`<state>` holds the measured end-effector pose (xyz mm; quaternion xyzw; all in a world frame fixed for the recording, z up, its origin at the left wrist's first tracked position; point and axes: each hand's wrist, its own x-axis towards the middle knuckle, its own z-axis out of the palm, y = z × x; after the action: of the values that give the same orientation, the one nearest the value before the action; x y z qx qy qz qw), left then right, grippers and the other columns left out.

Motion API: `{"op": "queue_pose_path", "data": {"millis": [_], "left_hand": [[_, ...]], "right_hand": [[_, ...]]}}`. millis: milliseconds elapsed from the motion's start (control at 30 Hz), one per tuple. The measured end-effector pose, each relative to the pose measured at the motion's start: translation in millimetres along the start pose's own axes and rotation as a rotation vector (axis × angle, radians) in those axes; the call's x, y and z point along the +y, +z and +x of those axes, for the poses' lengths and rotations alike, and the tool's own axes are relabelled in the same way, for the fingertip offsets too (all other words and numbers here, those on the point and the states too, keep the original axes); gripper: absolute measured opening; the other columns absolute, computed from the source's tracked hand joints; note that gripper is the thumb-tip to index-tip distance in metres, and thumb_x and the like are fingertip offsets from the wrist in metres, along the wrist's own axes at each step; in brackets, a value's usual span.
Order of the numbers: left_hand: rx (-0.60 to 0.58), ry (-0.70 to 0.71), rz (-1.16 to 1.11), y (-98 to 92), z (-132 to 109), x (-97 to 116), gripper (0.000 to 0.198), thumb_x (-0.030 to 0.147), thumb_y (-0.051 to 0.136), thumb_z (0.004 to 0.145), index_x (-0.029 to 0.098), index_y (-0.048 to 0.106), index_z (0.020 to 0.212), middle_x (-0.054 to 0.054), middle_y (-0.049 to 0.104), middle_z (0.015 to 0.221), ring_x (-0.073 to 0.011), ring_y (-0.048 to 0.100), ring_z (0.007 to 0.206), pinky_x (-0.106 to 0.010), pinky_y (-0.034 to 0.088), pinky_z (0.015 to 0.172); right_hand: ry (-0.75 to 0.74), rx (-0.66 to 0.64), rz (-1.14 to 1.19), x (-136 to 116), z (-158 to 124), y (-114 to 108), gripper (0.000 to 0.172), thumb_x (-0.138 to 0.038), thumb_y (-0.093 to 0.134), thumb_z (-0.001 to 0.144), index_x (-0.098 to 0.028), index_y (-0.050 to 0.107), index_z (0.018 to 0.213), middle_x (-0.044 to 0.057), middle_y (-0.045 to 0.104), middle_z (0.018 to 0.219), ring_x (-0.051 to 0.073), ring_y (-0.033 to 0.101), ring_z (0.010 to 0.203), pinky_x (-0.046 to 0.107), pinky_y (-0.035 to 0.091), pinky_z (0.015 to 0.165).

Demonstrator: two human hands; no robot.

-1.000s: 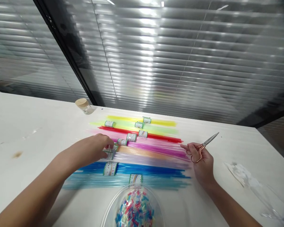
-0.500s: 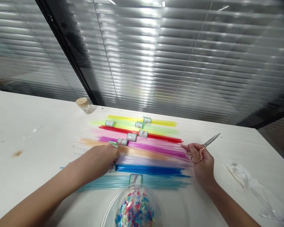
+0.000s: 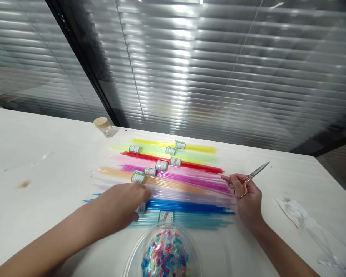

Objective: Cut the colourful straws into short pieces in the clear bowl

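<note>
Bundles of thin plastic straws in several colours lie side by side, most with a printed paper band. My left hand (image 3: 129, 200) is over the blue straws (image 3: 187, 206), its fingers curled round them by their band (image 3: 142, 207); the fingertips are largely hidden. Just above that hand are the orange straws (image 3: 175, 184); below it are the teal straws (image 3: 196, 221). At the bundles' right ends, my right hand (image 3: 248, 198) holds scissors (image 3: 249, 177) with rose-gold handles. Their blades are closed and point up and right, away from the straws.
A clear domed container (image 3: 164, 254) of small coloured cut pieces stands at the near edge. A jar with a tan lid (image 3: 104, 127) is at the back left. Crumpled clear plastic wrap (image 3: 302, 219) lies on the right of the white table (image 3: 52, 154), with window blinds behind.
My left hand has moved slightly right and nearer to me, and the blue straws' left ends have shifted right. The orange bundle's band shows more fully. My right hand stays put with the scissors.
</note>
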<state>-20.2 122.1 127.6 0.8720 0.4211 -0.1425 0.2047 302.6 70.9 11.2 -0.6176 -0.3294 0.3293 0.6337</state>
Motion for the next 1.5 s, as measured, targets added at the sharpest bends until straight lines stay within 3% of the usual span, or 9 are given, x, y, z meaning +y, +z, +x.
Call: {"op": "queue_pose_path", "data": {"millis": [133, 300, 433, 667, 900, 1000, 1167, 1300, 1500], "left_hand": [[-0.148, 0.002, 0.133, 15.7, 4, 12, 0.020, 0.007, 0.062, 0.067, 0.018, 0.063, 0.083, -0.006, 0.066, 0.088, -0.0225, 0.065, 0.081, -0.029, 0.047, 0.066], [-0.017, 0.074, 0.201, 50.0, 15, 6, 0.023, 0.000, 0.048, 0.072, 0.018, 0.061, 0.079, -0.007, 0.063, 0.077, -0.0206, 0.064, 0.072, -0.029, 0.047, 0.063], [-0.021, 0.048, 0.240, 54.4, 18, 5, 0.026, -0.002, 0.047, 0.070, 0.016, 0.062, 0.080, -0.008, 0.063, 0.077, -0.0215, 0.064, 0.073, -0.030, 0.048, 0.064], [-0.060, 0.032, 0.228, 36.6, 17, 12, 0.020, 0.002, 0.054, 0.072, 0.016, 0.065, 0.081, -0.009, 0.065, 0.081, -0.0229, 0.065, 0.075, -0.030, 0.048, 0.064], [-0.009, 0.102, 0.041, -12.6, 18, 13, 0.015, 0.015, 0.056, 0.080, 0.019, 0.066, 0.070, -0.004, 0.065, 0.075, -0.0166, 0.061, 0.068, -0.025, 0.043, 0.063], [0.137, 0.082, 0.029, -30.7, 42, 9, 0.022, 0.022, 0.045, 0.090, 0.019, 0.067, 0.084, -0.004, 0.066, 0.078, -0.0167, 0.061, 0.070, -0.026, 0.044, 0.065], [0.349, 0.085, 0.151, -41.2, 113, -17, 0.030, 0.018, 0.047, 0.088, 0.019, 0.060, 0.116, -0.008, 0.062, 0.114, -0.0201, 0.062, 0.097, -0.027, 0.045, 0.081], [0.294, 0.099, 0.194, -40.5, 150, -40, 0.031, 0.024, 0.050, 0.087, 0.018, 0.060, 0.116, -0.010, 0.062, 0.116, -0.0213, 0.060, 0.104, -0.027, 0.043, 0.086], [0.280, 0.134, 0.152, -42.4, 155, -44, 0.025, 0.025, 0.044, 0.090, 0.017, 0.065, 0.102, -0.009, 0.068, 0.098, -0.0185, 0.063, 0.089, -0.024, 0.044, 0.077]], "right_hand": [[0.002, -0.001, -0.006, 0, 0, 0, 0.030, -0.044, 0.071, 0.076, -0.017, 0.062, 0.086, 0.005, 0.069, 0.074, 0.028, 0.070, 0.088, 0.029, 0.052, 0.063], [-0.007, 0.000, -0.020, 1, 1, -1, 0.032, -0.045, 0.070, 0.076, -0.017, 0.062, 0.087, 0.007, 0.070, 0.076, 0.028, 0.070, 0.088, 0.030, 0.053, 0.063], [-0.003, 0.005, -0.037, 0, 1, -1, 0.033, -0.046, 0.070, 0.075, -0.016, 0.063, 0.087, 0.008, 0.072, 0.079, 0.029, 0.070, 0.088, 0.032, 0.054, 0.066], [-0.005, -0.001, -0.026, 0, 0, -1, 0.030, -0.044, 0.070, 0.076, -0.017, 0.063, 0.086, 0.008, 0.072, 0.079, 0.027, 0.070, 0.088, 0.030, 0.052, 0.065], [-0.007, 0.001, -0.040, -1, 0, 0, 0.030, -0.044, 0.070, 0.076, -0.017, 0.062, 0.086, 0.007, 0.072, 0.078, 0.027, 0.070, 0.087, 0.033, 0.053, 0.069], [-0.026, -0.016, -0.044, -2, 0, 1, 0.028, -0.044, 0.069, 0.077, -0.017, 0.063, 0.084, 0.005, 0.070, 0.073, 0.026, 0.070, 0.086, 0.034, 0.053, 0.072], [-0.045, -0.036, -0.093, -1, 0, 1, 0.029, -0.045, 0.068, 0.077, -0.017, 0.065, 0.083, 0.007, 0.071, 0.076, 0.026, 0.069, 0.082, 0.031, 0.052, 0.065], [-0.045, -0.053, -0.086, -1, 0, 1, 0.029, -0.045, 0.068, 0.078, -0.017, 0.065, 0.084, 0.006, 0.070, 0.074, 0.026, 0.070, 0.083, 0.031, 0.052, 0.068], [-0.031, -0.072, -0.109, -3, -1, 2, 0.029, -0.046, 0.066, 0.079, -0.017, 0.065, 0.082, 0.009, 0.072, 0.081, 0.025, 0.069, 0.084, 0.033, 0.052, 0.072]]}}
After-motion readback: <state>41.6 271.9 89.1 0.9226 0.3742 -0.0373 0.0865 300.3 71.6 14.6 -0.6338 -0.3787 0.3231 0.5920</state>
